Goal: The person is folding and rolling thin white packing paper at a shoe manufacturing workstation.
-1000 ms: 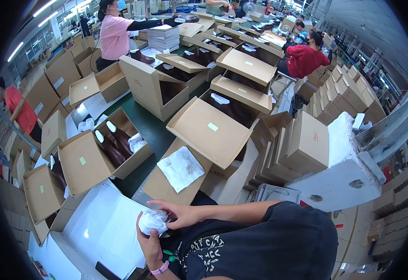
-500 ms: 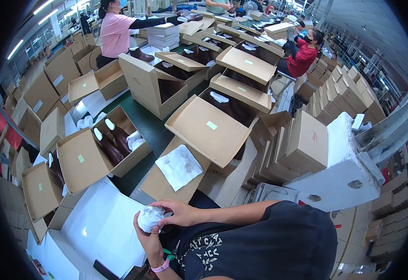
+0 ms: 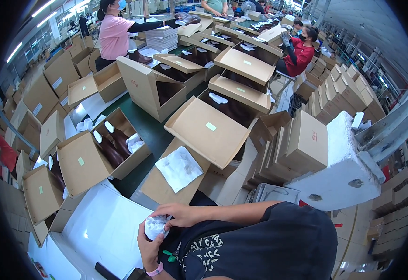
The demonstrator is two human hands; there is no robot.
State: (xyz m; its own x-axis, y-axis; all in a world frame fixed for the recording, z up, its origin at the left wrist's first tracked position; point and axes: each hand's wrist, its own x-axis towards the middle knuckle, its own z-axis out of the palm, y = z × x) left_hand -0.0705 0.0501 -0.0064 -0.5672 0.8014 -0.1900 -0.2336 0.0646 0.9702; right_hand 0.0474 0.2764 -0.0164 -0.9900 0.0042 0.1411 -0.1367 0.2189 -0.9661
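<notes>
A crumpled ball of white tissue paper [image 3: 154, 227] is held between my two hands, close to the front of my dark shirt. My left hand [image 3: 147, 245], with a pink band at the wrist, cups the ball from below and the left. Across its top and right side curl the fingers of my right hand [image 3: 178, 215]. Just beyond them, a flat, creased sheet of white tissue paper [image 3: 179, 169] lies on a brown cardboard piece. To the left, an open shoe box [image 3: 131, 157] holds dark brown boots [image 3: 120, 142] with white paper in their tops.
A white sheet-covered surface [image 3: 101, 228] lies left of my hands. Open boxes with lids [image 3: 208, 128] line the green table ahead. Stacked boxes [image 3: 306, 140] and a white block [image 3: 339, 172] stand at right. Co-workers in pink [image 3: 115, 35] and red [image 3: 299, 56] work farther off.
My hands and the paper ball have shifted slightly right and down, and the ball looks more compact. The co-worker in red has raised a gloved hand; the one in pink still holds a dark shoe.
</notes>
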